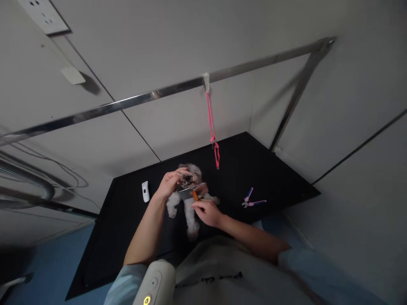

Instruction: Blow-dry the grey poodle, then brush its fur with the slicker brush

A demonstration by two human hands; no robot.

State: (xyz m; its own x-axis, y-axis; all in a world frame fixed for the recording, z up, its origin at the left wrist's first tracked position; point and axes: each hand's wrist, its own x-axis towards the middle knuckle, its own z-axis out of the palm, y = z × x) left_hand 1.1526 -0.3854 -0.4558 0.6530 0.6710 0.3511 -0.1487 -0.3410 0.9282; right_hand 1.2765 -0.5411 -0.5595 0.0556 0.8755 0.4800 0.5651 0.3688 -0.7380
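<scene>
A small grey-and-white dog (191, 217) lies on the black table (127, 241) in front of me, its forelegs stretched toward my body. My left hand (171, 183) grips the side of the dog's head, with fingers across the face near the eyes. In my right hand (207, 212) is a slicker brush (195, 195) by its orange handle. The brush's wide, flat head lies under the dog's chin, across the chest. Whether its pins touch the fur I cannot tell.
White clippers (145, 192) lie left of the dog, and nail clippers (253, 201) with pink-and-blue handles lie to the right. A pink grooming loop (212, 127) hangs from a metal bar (178, 88) above the table. A hose (28, 176) runs at far left.
</scene>
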